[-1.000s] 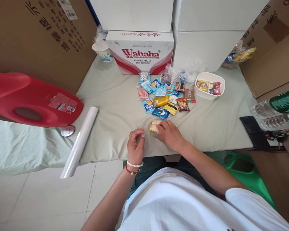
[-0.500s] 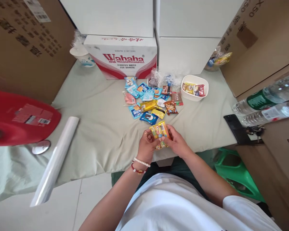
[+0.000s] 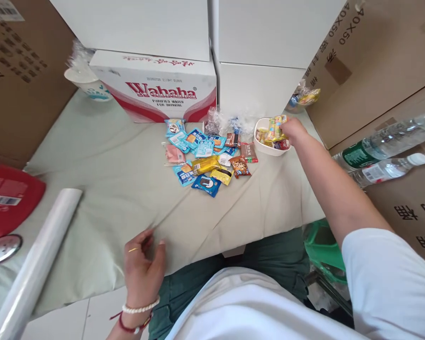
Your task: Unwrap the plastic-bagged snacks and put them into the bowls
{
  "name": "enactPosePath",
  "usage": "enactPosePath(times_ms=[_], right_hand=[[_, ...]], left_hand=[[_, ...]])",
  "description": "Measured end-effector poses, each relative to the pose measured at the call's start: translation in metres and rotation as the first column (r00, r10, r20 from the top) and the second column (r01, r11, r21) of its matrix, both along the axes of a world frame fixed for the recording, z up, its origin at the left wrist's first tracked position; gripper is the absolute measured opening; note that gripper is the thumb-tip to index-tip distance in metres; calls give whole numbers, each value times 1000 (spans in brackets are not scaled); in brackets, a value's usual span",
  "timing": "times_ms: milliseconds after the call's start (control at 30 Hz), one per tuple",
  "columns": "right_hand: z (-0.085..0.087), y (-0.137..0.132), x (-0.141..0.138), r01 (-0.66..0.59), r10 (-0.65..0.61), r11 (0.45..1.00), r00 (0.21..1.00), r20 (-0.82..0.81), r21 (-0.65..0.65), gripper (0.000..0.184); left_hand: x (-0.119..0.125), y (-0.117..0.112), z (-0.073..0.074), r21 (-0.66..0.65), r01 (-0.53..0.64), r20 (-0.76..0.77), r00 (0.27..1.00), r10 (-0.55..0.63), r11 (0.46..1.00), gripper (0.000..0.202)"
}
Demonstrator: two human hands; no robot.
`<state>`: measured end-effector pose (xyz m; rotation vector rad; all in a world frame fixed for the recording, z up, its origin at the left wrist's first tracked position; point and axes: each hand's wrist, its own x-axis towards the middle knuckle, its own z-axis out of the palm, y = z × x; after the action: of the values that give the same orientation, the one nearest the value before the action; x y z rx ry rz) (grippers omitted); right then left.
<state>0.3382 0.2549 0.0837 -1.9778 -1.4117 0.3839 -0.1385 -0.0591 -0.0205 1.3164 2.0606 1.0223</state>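
Observation:
My right hand (image 3: 293, 131) grips a yellow snack packet (image 3: 276, 127) over a white plastic bowl (image 3: 274, 151). Inside the bowl lie several wrapped snacks, partly covered by the packet and my fingers. My left hand (image 3: 144, 262) rests at the front edge of the cloth-covered table, fingers apart and curled a little, with nothing in it. Left of the bowl is a loose pile of small snack packets: blue ones (image 3: 206, 184), a yellow one (image 3: 206, 165), brown ones (image 3: 240, 166) and a pink one (image 3: 174, 154).
Behind the pile stand a Wahaha water carton (image 3: 159, 89) and crumpled clear plastic (image 3: 233, 123). A film roll (image 3: 38, 259) and a red object (image 3: 10, 200) lie at left. Two bottles (image 3: 382, 172) are at right, with a green stool (image 3: 324, 250) below.
The yellow packet, held between both hands before, has moved forward and right to the bowl in my right hand. My left hand has let go and moved left. The view has shifted.

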Motion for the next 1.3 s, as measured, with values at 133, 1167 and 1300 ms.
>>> enactPosePath(times_ms=[133,1167,1300], right_hand=[[-21,23,-39,161,-129,957,981,145,-243,38],[-31,-139,-164,-362,373,927,917,-142,97,51],[-53,-244,-168,-392,402,916,897,-185,89,41]], left_hand=[[0,-5,-10,157,56,-286,958,-9,986,41],[52,4,35,227,114,402,894,-200,967,23],[106,37,51,90,246,671,702,-241,965,58]])
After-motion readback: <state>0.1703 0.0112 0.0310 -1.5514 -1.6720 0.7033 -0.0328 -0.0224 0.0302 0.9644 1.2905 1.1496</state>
